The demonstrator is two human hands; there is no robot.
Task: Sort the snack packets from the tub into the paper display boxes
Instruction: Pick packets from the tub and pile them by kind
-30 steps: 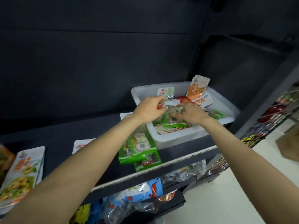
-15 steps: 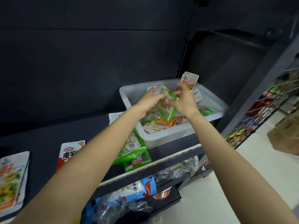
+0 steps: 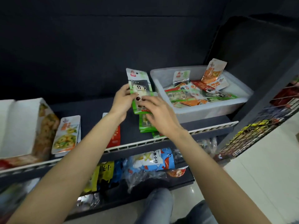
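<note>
Dark shelving [image 3: 90, 109] fills your view, its upper shelf carrying, from left, a paper display box [image 3: 21, 126], an orange packet [image 3: 67, 135] lying flat, a stack of green packets [image 3: 146, 125], and the white tub [image 3: 210, 109] of mixed snack packets at right. Your left hand [image 3: 121, 101] grips a green packet [image 3: 140, 88] upright by its left edge, just left of the tub; your right hand [image 3: 158, 112] pinches its lower front.

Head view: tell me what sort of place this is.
Probably a small shop aisle being stocked: dark retail shelving with a price-strip edge, bagged snacks on the lower shelf, and a wire rack of packets at right.
</note>
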